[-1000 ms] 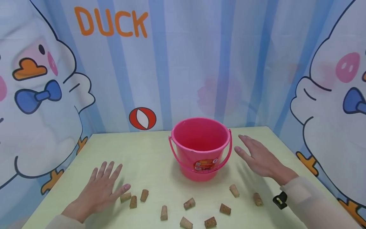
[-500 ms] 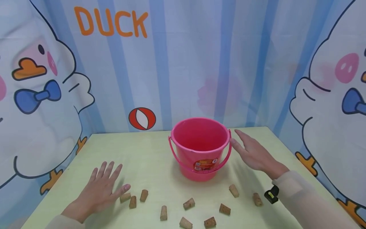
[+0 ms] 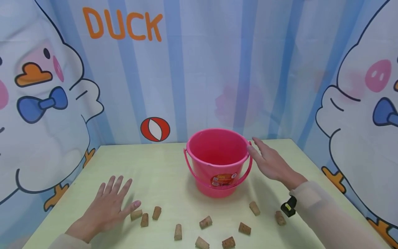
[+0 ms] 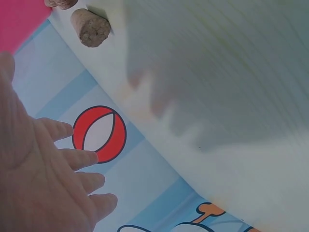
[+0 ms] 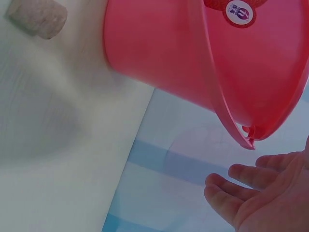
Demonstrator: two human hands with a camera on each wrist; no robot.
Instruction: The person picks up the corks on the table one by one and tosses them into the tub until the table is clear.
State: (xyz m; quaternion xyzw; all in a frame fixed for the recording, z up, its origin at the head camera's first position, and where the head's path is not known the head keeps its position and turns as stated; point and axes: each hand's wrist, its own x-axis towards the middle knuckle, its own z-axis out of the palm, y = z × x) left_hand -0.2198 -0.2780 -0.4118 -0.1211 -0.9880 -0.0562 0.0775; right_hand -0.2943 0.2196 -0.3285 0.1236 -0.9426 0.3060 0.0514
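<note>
A pink bucket (image 3: 202, 169) stands upright on the table, its handle (image 3: 245, 176) hanging down in front. Beside the bucket's right rim is my right hand (image 3: 273, 162), raised, with fingers extended; the right wrist view shows a gap between its fingertips and the handle's hinge. My left hand (image 3: 105, 207) hovers over the table at the left, fingers spread, holding nothing. Close to its thumb lie several corks, among them a cork (image 3: 136, 214) partly behind the thumb and a darker cork (image 3: 144, 220). One cork (image 4: 91, 29) also shows in the left wrist view.
More corks lie scattered in front of the bucket, such as a cork (image 3: 178, 232) near the middle and a cork (image 3: 280, 218) at the right below my forearm. A duck-print curtain (image 3: 205, 69) hangs behind and beside the pale table (image 3: 149, 166).
My right hand has moved left and slightly up, closer to the bucket's right rim. The left hand, the bucket and the corks have stayed in place.
</note>
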